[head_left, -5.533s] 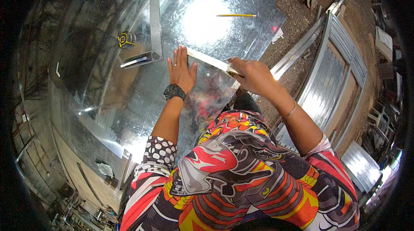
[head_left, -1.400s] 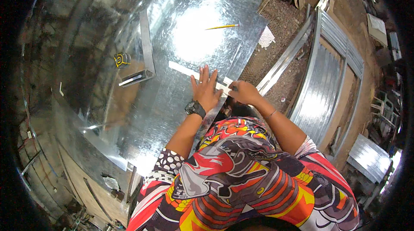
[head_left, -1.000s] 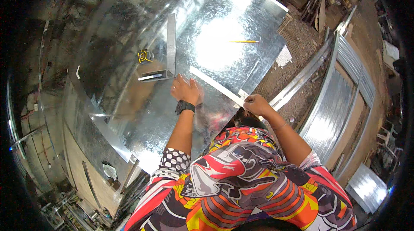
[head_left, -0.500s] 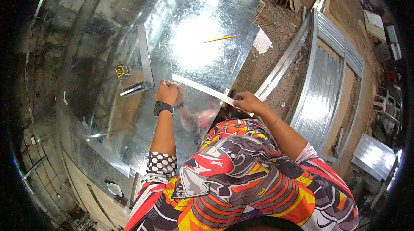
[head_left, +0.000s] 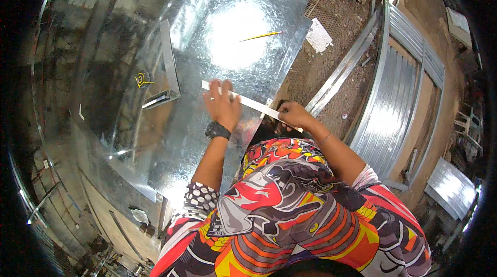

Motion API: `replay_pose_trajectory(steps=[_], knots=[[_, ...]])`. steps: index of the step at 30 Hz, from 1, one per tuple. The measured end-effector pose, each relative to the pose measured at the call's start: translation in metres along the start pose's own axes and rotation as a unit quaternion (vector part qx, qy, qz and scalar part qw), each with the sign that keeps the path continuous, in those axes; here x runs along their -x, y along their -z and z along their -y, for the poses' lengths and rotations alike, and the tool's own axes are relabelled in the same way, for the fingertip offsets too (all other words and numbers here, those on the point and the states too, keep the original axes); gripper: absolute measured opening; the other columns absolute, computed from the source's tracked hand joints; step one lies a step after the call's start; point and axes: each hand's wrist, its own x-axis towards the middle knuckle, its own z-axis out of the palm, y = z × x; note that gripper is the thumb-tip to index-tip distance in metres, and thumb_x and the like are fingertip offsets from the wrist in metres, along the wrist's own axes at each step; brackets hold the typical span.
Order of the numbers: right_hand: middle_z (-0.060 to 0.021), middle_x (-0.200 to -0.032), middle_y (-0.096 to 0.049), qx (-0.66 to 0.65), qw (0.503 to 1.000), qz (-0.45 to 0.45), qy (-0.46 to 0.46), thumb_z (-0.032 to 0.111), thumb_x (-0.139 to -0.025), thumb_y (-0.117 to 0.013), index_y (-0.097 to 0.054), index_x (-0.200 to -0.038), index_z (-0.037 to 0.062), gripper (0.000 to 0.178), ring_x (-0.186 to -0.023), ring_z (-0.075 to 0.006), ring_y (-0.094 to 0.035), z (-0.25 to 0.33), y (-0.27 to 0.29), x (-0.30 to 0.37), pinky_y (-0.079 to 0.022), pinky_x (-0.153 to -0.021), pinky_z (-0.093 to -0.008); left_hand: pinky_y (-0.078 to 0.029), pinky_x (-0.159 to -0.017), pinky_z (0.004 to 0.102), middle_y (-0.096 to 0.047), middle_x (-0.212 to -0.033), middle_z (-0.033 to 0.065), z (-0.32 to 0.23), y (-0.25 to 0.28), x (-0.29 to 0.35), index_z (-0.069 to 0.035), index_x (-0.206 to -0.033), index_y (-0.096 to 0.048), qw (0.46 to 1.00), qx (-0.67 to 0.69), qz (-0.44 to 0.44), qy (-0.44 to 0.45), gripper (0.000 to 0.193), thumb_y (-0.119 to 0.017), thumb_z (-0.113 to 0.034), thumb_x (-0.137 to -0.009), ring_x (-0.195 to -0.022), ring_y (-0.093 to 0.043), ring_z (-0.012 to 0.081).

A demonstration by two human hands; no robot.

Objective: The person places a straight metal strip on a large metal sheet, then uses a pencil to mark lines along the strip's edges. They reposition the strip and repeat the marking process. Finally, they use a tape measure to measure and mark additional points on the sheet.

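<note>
A long, narrow pale strip (head_left: 253, 103) lies slantwise over the shiny metal sheet (head_left: 194, 122), its near end reaching past the sheet's right edge. Spread flat across the strip's far end is my left hand (head_left: 223, 107), its fingers extended and partly covering it. My right hand (head_left: 296, 115) pinches the strip's near end between thumb and fingers. Beyond the strip rests a yellow pencil (head_left: 260, 36). An L-shaped metal piece (head_left: 169, 57) lies left of my left hand, and farther left sits a black-and-yellow tape measure (head_left: 144, 79).
Right of the sheet, long metal channels (head_left: 341, 67) and a framed corrugated metal panel (head_left: 383, 106) lie on the ground. White paper (head_left: 319, 36) is beside the sheet's right edge. Another metal panel (head_left: 451, 188) is at the far right.
My left hand has moved right and opened from a closed pose, now spread over the strip. My right hand keeps its pinch on the near end. The view has shifted slightly.
</note>
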Motion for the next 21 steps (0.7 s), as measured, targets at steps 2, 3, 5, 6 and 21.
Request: replay_pose_trajectory(steps=[2,3,5,6,21], knots=[[-0.0103,-0.069,-0.068,-0.044,0.999,0.015,-0.021,0.01,-0.093,-0.062,-0.07,-0.107,-0.0045,0.022,-0.053,-0.0175,-0.064,-0.001,-0.002,0.002,-0.051,-0.047,-0.0314,-0.02,-0.122,0.0659,-0.035,-0.162,0.0265,-0.004,-0.021,0.018,-0.013,-0.151,-0.051,0.996,0.041,0.025,-0.075,0.074,-0.079,-0.033,-0.086,-0.154,-0.027,0.0461],[-0.0101,-0.069,-0.068,-0.055,0.997,0.023,-0.042,0.009,-0.093,-0.062,-0.07,-0.109,-0.0046,0.022,-0.052,-0.0173,-0.063,-0.001,-0.003,0.001,-0.051,-0.047,-0.0317,-0.017,-0.122,0.0663,-0.03,-0.165,0.027,-0.007,-0.025,0.022,-0.013,-0.153,-0.047,0.993,0.073,0.05,-0.072,0.077,-0.078,-0.035,-0.087,-0.155,-0.024,0.046],[-0.0095,-0.069,-0.068,-0.07,0.995,0.028,-0.058,0.008,-0.094,-0.061,-0.07,-0.113,-0.0045,0.025,-0.052,-0.0168,-0.062,0.001,-0.005,0.0,-0.051,-0.047,-0.0318,-0.013,-0.123,0.0672,-0.02,-0.169,0.028,-0.011,-0.032,0.028,-0.013,-0.158,-0.041,0.984,0.136,0.097,-0.062,0.083,-0.077,-0.037,-0.088,-0.157,-0.018,0.0457],[-0.0092,-0.068,-0.067,-0.073,0.996,0.024,-0.054,0.007,-0.094,-0.06,-0.07,-0.116,-0.0043,0.027,-0.052,-0.0165,-0.062,0.004,-0.006,0.002,-0.05,-0.047,-0.0317,-0.01,-0.123,0.068,-0.018,-0.17,0.0282,-0.01,-0.036,0.03,-0.013,-0.16,-0.038,0.985,0.127,0.098,-0.061,0.086,-0.077,-0.04,-0.088,-0.158,-0.016,0.0461],[-0.0088,-0.07,-0.068,-0.019,0.995,0.092,-0.044,0.01,-0.094,-0.061,-0.071,-0.113,-0.0048,0.026,-0.052,-0.0157,-0.063,0.02,0.012,0.007,-0.051,-0.048,-0.0312,0.003,-0.119,0.0749,-0.006,-0.172,0.0266,-0.018,-0.027,0.08,-0.01,-0.168,-0.011,0.976,-0.007,0.214,-0.036,0.117,-0.082,-0.04,-0.08,-0.16,-0.005,0.0442]])
